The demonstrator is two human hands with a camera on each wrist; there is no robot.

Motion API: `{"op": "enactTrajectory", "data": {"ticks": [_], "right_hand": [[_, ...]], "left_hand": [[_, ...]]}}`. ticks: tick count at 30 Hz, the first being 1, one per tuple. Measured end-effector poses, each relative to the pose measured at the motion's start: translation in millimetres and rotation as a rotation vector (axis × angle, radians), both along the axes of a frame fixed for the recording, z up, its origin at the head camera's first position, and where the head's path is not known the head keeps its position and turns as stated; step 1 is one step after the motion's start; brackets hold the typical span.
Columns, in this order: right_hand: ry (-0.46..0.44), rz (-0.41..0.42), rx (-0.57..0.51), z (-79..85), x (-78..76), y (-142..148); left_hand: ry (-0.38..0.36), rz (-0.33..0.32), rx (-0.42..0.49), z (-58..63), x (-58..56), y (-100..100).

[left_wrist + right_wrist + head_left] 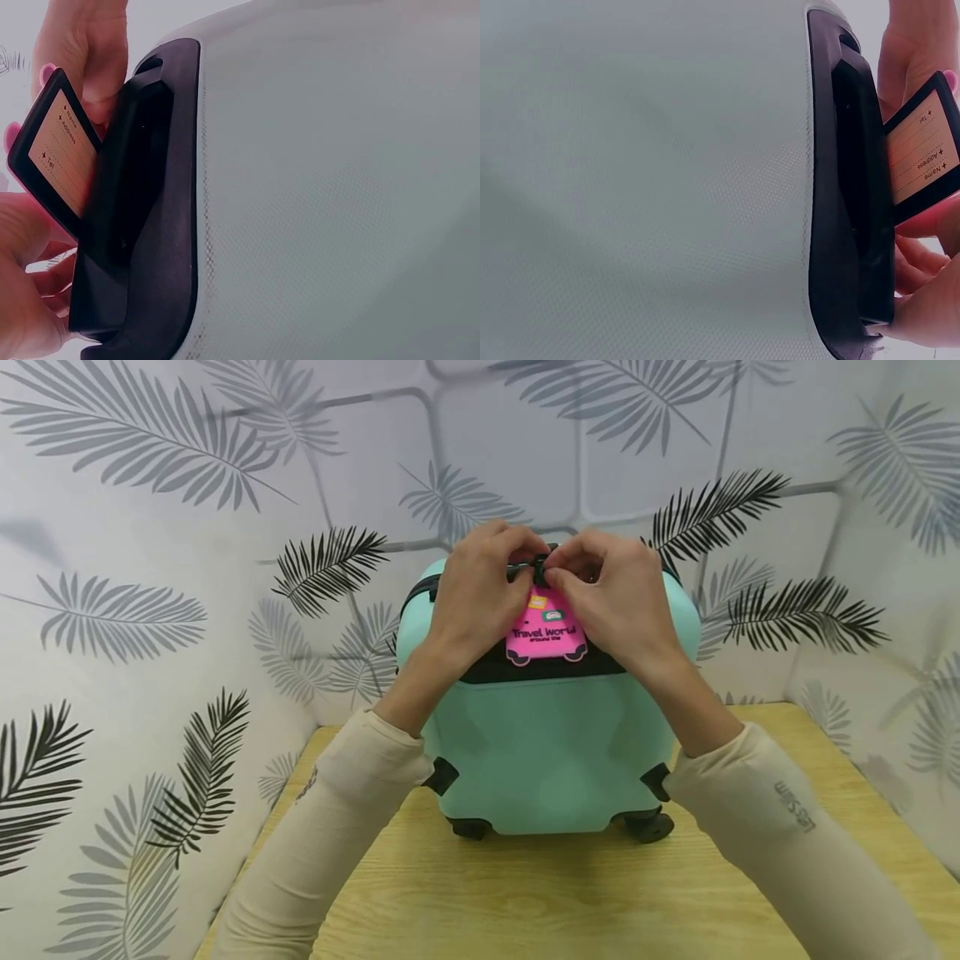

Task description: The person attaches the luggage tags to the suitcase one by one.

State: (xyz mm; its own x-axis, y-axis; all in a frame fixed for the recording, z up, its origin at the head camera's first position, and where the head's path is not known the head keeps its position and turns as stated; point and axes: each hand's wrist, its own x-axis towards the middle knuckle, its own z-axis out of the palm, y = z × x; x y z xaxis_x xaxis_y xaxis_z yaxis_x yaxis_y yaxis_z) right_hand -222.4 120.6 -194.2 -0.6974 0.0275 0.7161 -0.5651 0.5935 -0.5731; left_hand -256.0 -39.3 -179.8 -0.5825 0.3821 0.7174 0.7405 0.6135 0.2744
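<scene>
A mint-green suitcase [555, 752] stands upright, its black top handle [112, 195] seen close in both wrist views. From the handle hangs a pink luggage tag [546, 643] printed "Travel World". Its back bears a name and address card [924, 150]. My left hand [483, 589] reaches the handle from the left, thumb and fingers pinching at the tag's black strap [541, 570]. Opposite it, my right hand [618, 597] pinches the same strap with thumb and forefinger. The fingertips nearly meet and partly hide the strap, so how it is fastened cannot be seen.
The suitcase rests on a yellow wood-grain table [480, 902], with a black wheel [649, 827] at its lower right. Leaf-patterned walls [150, 568] stand behind and on both sides.
</scene>
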Motion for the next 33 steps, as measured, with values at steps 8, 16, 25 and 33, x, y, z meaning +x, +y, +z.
{"op": "enactTrajectory", "data": {"ticks": [8,16,25,33], "right_hand": [[-0.046,-0.016,-0.002,2.0,-2.7,3],[-0.078,0.019,-0.011,5.8,-6.1,1],[-0.041,-0.003,-0.006,9.8,-8.2,3],[-0.105,0.028,0.112,23.0,-15.7,8]], "left_hand": [[-0.017,-0.040,0.015,0.7,0.8,0],[-0.031,-0.070,0.008,0.8,3.3,-6],[-0.018,-0.075,-0.004,2.1,3.0,-5],[-0.031,-0.059,-0.019,0.9,4.9,-8]]}}
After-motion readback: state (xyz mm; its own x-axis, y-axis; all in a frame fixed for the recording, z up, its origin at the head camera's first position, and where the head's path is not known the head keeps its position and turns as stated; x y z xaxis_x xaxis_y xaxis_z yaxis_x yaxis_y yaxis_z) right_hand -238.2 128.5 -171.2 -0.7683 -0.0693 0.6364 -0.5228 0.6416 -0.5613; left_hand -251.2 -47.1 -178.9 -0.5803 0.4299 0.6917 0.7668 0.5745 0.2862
